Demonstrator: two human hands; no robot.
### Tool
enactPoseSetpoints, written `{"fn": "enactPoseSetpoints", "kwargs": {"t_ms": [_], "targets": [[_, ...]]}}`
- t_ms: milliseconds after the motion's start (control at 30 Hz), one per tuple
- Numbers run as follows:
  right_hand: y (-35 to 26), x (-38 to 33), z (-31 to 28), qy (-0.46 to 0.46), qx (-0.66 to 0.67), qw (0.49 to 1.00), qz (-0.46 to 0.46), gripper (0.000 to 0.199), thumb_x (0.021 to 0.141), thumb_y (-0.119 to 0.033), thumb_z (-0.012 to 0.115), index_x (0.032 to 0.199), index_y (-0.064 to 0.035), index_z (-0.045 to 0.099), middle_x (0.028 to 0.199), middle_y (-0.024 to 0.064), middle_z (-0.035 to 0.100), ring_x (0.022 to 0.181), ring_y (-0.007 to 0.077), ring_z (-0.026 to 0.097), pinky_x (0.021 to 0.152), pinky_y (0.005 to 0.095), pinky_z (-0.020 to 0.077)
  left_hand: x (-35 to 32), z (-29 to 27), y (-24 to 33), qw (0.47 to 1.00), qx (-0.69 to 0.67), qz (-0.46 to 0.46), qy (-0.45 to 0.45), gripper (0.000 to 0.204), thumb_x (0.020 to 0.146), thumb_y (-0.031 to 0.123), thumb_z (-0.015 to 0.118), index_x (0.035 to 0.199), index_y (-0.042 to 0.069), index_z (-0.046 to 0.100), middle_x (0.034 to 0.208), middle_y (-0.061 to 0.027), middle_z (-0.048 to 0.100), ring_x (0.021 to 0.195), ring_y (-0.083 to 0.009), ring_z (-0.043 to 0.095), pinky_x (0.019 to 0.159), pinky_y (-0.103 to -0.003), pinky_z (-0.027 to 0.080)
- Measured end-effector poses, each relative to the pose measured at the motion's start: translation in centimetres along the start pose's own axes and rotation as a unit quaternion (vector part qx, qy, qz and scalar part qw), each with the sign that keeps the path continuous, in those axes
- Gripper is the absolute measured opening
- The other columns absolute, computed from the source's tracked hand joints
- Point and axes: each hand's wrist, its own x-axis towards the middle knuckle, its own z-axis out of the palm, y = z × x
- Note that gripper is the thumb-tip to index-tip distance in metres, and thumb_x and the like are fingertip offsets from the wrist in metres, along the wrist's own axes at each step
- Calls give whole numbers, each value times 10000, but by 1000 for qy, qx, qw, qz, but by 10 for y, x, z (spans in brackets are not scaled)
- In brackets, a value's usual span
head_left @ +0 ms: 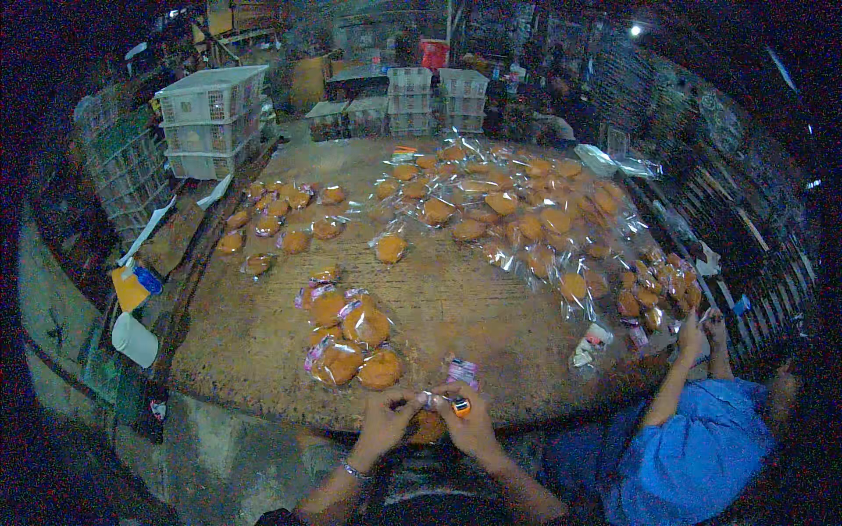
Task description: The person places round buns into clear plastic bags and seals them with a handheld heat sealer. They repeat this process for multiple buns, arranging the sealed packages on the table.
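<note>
At the near table edge, my left hand (384, 427) and my right hand (472, 430) pinch the gathered neck of a clear plastic bag (427, 399). A round brown bun (427, 428) shows below, between my hands, and seems to be inside that bag. Against my right fingers sits a small orange-and-black object (460, 406), too small to name. Just beyond lies a stack of pink-and-white printed slips (462, 372). Left of it is a pile of bagged buns (364, 325) with pink labels.
Many bagged buns (503, 203) cover the table's (456, 302) far right, and a smaller group (294, 240) lies far left. At right a co-worker in a blue shirt (693, 447) handles something beside another pile (658, 285). White crates (210, 118) and a white cup (134, 340) stand left.
</note>
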Motion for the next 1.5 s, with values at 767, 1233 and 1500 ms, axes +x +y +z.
{"fn": "enactPoseSetpoints", "kwargs": {"t_ms": [767, 1233, 1500], "targets": [[127, 67, -33, 14, -376, 926, -15, 251, 663, -224, 711, 799, -28, 633, 835, 171, 600, 766, 352, 565, 679, 395, 454, -18, -1, -58, 954, -178, -240, -17, 187, 849, 168, 584, 995, 51, 572, 773, 20, 532, 672, -73, 492, 589, -222, 415], [106, 57, -37, 41, -252, 967, 22, 184, 683, -153, 684, 823, -41, 639, 836, 146, 621, 792, 303, 597, 703, 372, 473, -18, 2, -43, 993, -33, -110, -30, 179, 850, 131, 568, 997, 29, 583, 820, -42, 600, 810, -136, 550, 767, -272, 436], [49, 4, -1, -143, -69, 986, 59, 244, 766, -269, 685, 828, -38, 640, 807, 74, 639, 779, 165, 590, 735, 305, 462, -22, 13, -57, 993, -71, -87, -30, 228, 853, 161, 557, 1038, 28, 567, 928, -96, 594, 880, -172, 531, 799, -291, 423]]}}
